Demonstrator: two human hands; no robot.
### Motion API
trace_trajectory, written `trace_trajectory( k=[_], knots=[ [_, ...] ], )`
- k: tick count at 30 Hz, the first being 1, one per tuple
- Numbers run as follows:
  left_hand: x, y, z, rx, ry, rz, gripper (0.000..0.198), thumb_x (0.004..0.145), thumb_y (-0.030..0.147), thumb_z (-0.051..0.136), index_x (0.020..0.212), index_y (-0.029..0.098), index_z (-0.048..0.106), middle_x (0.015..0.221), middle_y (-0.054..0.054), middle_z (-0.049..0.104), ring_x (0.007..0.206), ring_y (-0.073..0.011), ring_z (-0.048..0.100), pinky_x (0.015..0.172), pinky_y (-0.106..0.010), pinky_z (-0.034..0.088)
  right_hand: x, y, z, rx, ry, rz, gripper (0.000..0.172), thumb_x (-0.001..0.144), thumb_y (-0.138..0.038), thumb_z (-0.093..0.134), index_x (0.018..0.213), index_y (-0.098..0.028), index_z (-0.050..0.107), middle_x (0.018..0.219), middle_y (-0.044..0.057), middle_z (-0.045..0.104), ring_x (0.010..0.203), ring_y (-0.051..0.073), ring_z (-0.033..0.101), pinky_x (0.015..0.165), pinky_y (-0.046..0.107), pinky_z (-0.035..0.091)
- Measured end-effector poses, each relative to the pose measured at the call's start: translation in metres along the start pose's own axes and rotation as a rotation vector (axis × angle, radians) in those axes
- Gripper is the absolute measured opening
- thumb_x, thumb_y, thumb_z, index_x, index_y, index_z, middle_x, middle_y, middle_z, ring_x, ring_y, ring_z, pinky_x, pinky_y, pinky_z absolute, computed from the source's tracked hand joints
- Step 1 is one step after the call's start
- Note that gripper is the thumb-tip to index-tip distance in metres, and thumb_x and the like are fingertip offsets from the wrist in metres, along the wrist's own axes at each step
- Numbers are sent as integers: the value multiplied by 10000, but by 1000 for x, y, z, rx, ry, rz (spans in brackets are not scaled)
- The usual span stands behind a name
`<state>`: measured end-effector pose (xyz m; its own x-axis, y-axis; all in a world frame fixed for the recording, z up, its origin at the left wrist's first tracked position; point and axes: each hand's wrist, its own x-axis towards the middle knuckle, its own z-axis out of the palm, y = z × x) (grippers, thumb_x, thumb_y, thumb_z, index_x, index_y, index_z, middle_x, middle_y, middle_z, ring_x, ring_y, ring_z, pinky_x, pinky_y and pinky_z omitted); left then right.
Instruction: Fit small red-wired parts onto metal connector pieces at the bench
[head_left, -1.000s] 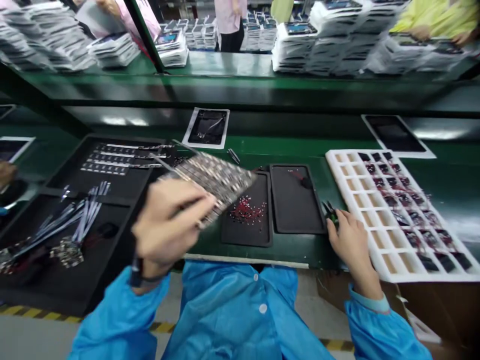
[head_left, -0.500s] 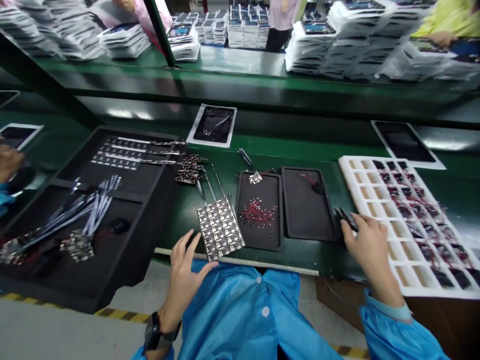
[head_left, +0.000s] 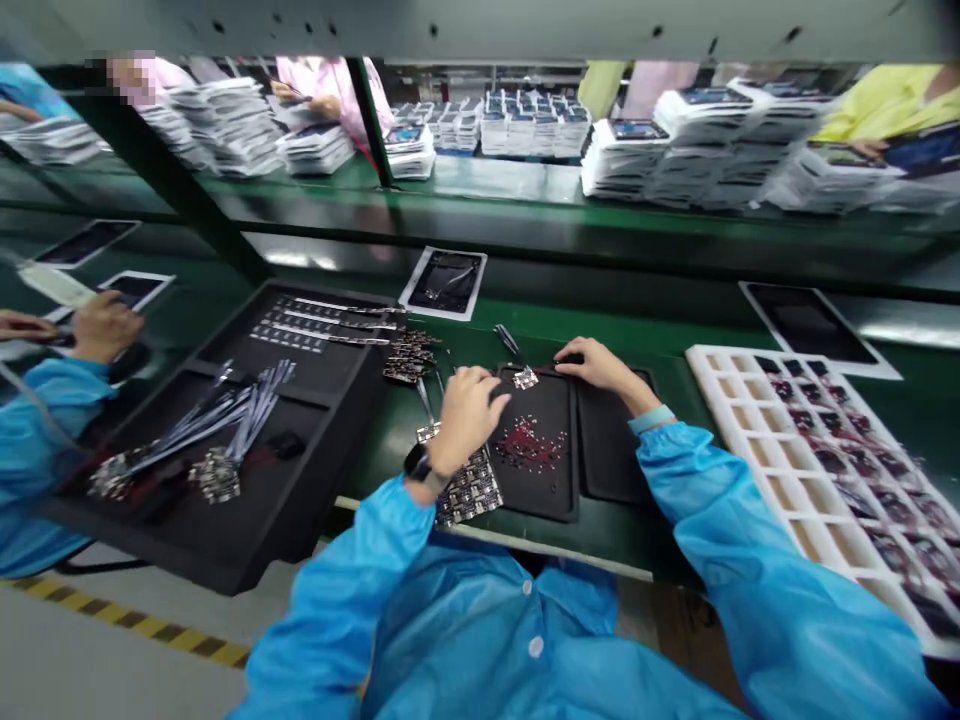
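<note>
My left hand (head_left: 465, 415) hovers with its fingers curled down at the left edge of a black mat (head_left: 541, 490), above a panel of small circuit boards (head_left: 472, 495). Whatever it holds, if anything, is hidden. A heap of small red-wired parts (head_left: 529, 445) lies on that mat. My right hand (head_left: 596, 365) reaches leftward across a second black mat (head_left: 604, 460), fingers stretched out near its far edge. A single small board (head_left: 525, 378) and tweezers (head_left: 508, 342) lie just left of its fingertips.
A large black tray (head_left: 300, 500) on the left holds board strips and flat cables. A white compartment tray (head_left: 720, 385) with parts is on the right. Tablets lie on the belt (head_left: 446, 280). A co-worker's hand (head_left: 105, 325) works at far left. Stacked boxes line the rear shelf.
My left hand moved from the table's near edge forward over the board panel to the mat. My right hand left the spot beside the white tray and swung left to the mats' far edge.
</note>
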<state>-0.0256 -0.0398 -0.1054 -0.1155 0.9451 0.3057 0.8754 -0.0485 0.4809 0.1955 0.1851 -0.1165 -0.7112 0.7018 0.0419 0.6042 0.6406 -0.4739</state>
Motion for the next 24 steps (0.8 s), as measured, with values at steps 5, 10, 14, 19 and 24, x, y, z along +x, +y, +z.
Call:
trace_trajectory(
  k=[5, 10, 14, 19, 24],
  knots=[
    [64, 7, 45, 154, -155, 21, 217, 976, 343, 658, 943, 148, 747, 1090, -179, 679, 1123, -331, 569, 946, -461, 441, -8, 3, 9, -30, 87, -26, 155, 888, -300, 708, 942, -188, 801, 1049, 118, 806, 1027, 300, 727, 979, 436, 535],
    [70, 8, 51, 155, -131, 18, 137, 949, 288, 701, 864, 184, 726, 1021, -136, 703, 1094, -303, 587, 950, -450, 428, -10, 1, 23, -47, 156, 5, 151, 930, -300, 663, 972, -190, 758, 1046, 134, 800, 993, 315, 729, 931, 440, 526],
    [75, 9, 41, 89, -111, 8, 158, 944, 277, 710, 812, 190, 714, 956, -98, 733, 1016, -277, 625, 916, -428, 447, -12, -1, 25, -22, 172, 37, 98, 941, -270, 648, 951, -194, 710, 954, 117, 782, 891, 285, 716, 827, 388, 521],
    [95, 19, 22, -6, -74, 17, 132, 947, 250, 697, 830, 193, 716, 917, -64, 757, 907, -217, 670, 859, -350, 486, -17, -3, 16, 47, 175, 20, 159, 977, -321, 626, 910, -203, 709, 1012, 108, 785, 1010, 297, 698, 938, 417, 512],
    [134, 54, -2, -72, -69, 100, 113, 929, 231, 683, 835, 184, 727, 870, -56, 760, 817, -196, 678, 784, -316, 489, -57, -4, -12, 157, 307, 62, 203, 980, -352, 622, 1046, -187, 719, 1130, 125, 768, 1094, 311, 672, 1000, 451, 503]
  ],
)
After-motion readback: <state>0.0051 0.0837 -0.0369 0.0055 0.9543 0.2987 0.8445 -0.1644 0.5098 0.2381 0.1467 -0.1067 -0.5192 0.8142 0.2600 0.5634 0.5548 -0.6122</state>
